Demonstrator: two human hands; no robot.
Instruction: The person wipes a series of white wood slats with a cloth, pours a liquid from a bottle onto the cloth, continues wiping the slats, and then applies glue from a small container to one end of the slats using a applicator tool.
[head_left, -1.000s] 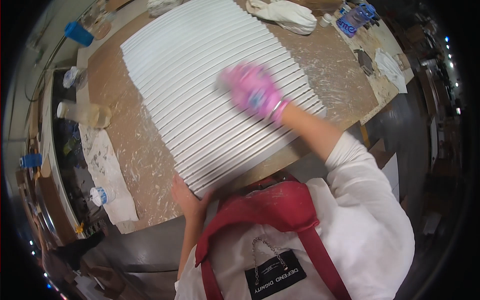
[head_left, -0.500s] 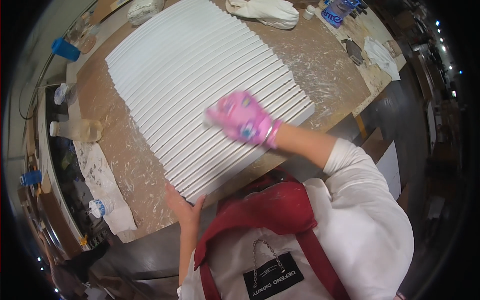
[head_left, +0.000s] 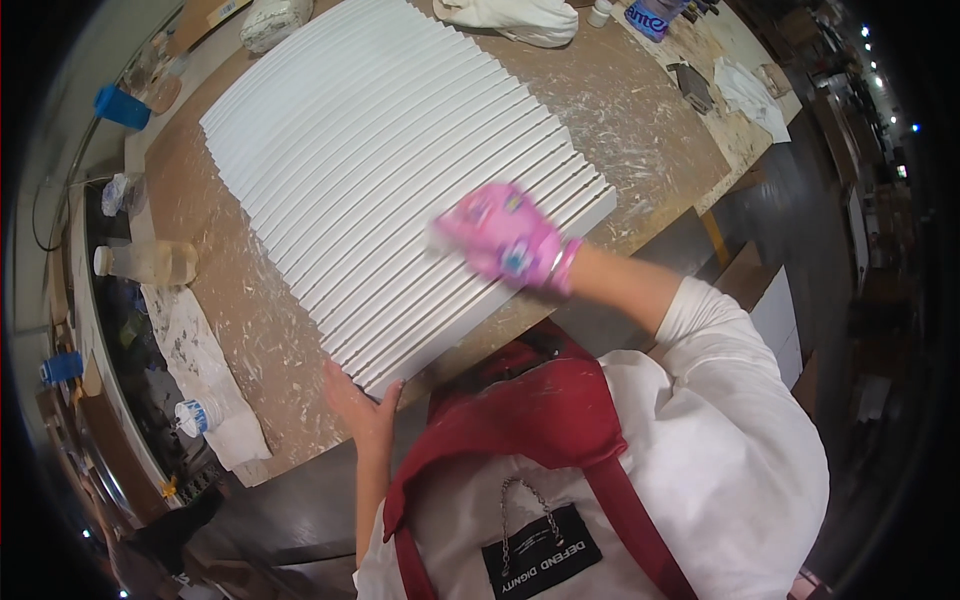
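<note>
Long white grooved strips (head_left: 370,140) lie side by side in a broad block across the brown work table (head_left: 660,160). My bare left hand (head_left: 362,408) grips the near left corner of the block, fingers at the strip ends and thumb at the front edge. My right hand (head_left: 505,238), in a pink patterned glove, is closed and rests over the strips nearest me, towards their right part. A pale, blurred thing (head_left: 440,238) shows at its fingertips; motion hides what kind it is.
White cloth (head_left: 520,18) and a wrapped bundle (head_left: 275,24) lie at the far edge. On the left are a blue cup (head_left: 122,106), a bottle of yellowish liquid (head_left: 160,262), a small tub (head_left: 196,417) and stained paper (head_left: 200,340). A grey tool (head_left: 692,88) lies at right.
My right hand has moved a little to the right over the strips, still closed. My left hand keeps its grip at the corner. The whole view has shifted slightly.
</note>
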